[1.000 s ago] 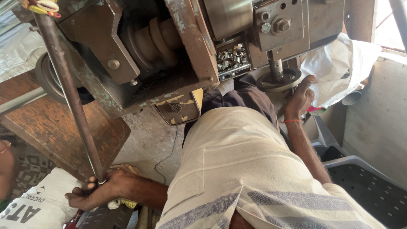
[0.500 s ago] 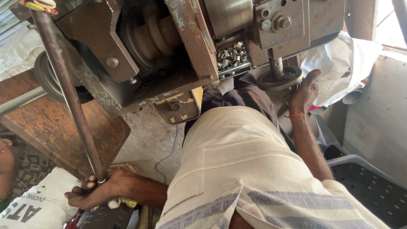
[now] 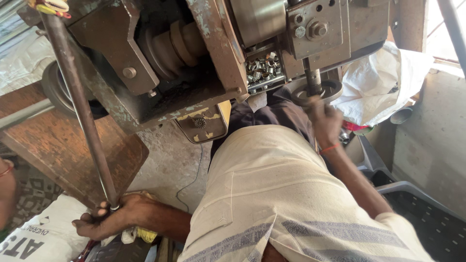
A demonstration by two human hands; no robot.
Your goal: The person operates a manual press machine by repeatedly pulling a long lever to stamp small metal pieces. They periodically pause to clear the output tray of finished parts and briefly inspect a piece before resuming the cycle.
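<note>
a long steel lever (image 3: 80, 109) is being gripped at its lower end by the left hand (image 3: 109, 221), the fingers being wrapped tightly around the bar just where it is meeting a rusty brown plate (image 3: 63, 155). the lever is running up and away from that hand toward the top of a heavy brown press machine (image 3: 160, 63). the right hand (image 3: 324, 119) is being held up under the machine's round die plate (image 3: 318, 91), directly below the vertical punch shaft (image 3: 313, 77); its fingers are being curled loosely against the plate's rim, though whether a small part is being pinched cannot be told. a tray of small metal nuts (image 3: 262, 68) is sitting just above and to the inside of that hand, and a white sack (image 3: 383, 85) is lying beyond it, to the outside.

for the step to be done well, it is judged that the right fingers are best kept at the rim of the die plate and clear of the punch line while the lever is being held, and that the lever is best drawn smoothly with the whole arm rather than jerked.

the left arm is being stretched low and outward, the wrist bent back and the knuckles turned up. the right arm is being extended forward and upward, the elbow nearly straight, an orange thread (image 3: 329, 149) being worn at the wrist.
</note>
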